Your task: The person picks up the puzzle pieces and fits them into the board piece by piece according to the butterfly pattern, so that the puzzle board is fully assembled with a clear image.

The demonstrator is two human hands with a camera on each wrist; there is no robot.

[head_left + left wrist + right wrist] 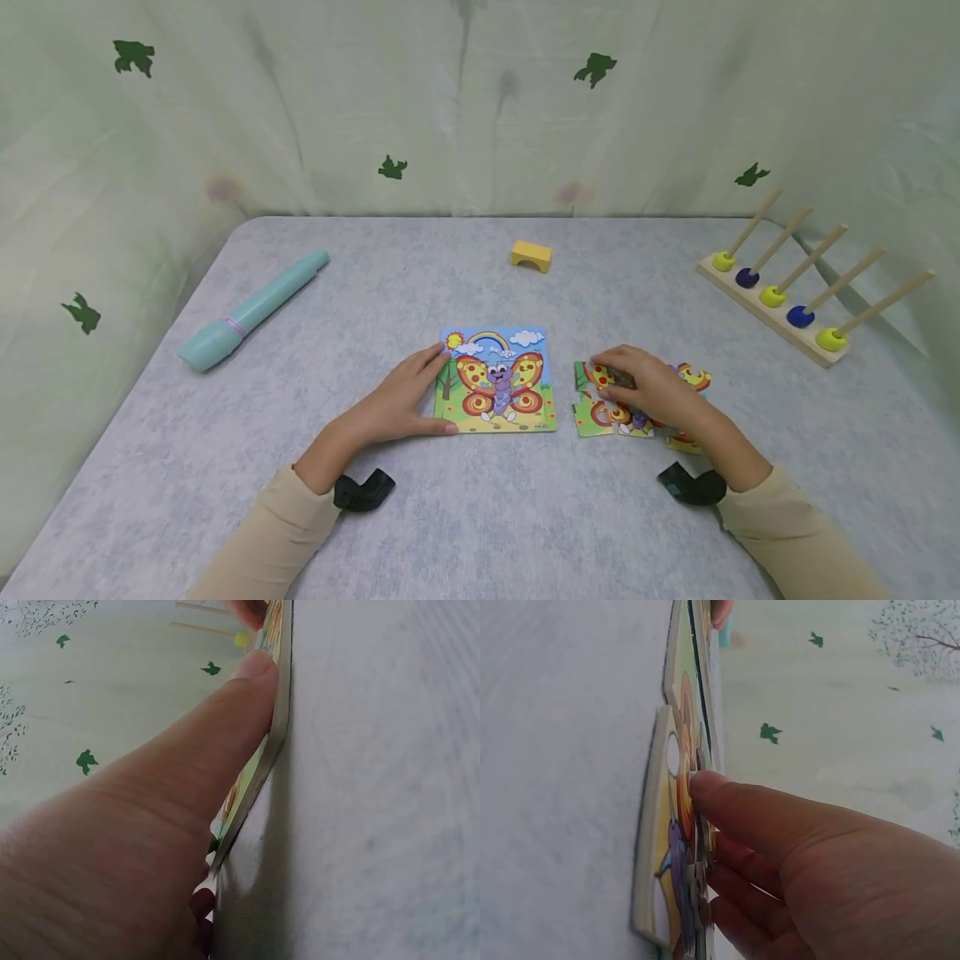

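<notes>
The butterfly puzzle picture [498, 383] lies flat on its square board, left of the loose pieces. My left hand [401, 396] rests at the board's left side, thumb on the near corner and fingers at the far corner. In the left wrist view, the thumb [225, 712] lies fairly straight along the board's edge. To the right, my right hand [648, 383] holds a puzzle piece [597, 377] between thumb and fingers. Other loose pieces [594, 418] lie beneath and around this hand, partly hidden by it. The right wrist view shows the thumb [739, 799] touching a piece's edge.
A yellow arch block [532, 256] stands behind the board. At the back right is a wooden peg stand [772, 312] with yellow and blue beads. A closed turquoise umbrella [258, 308] lies at the left. Printed cloth [480, 108] hangs behind the table.
</notes>
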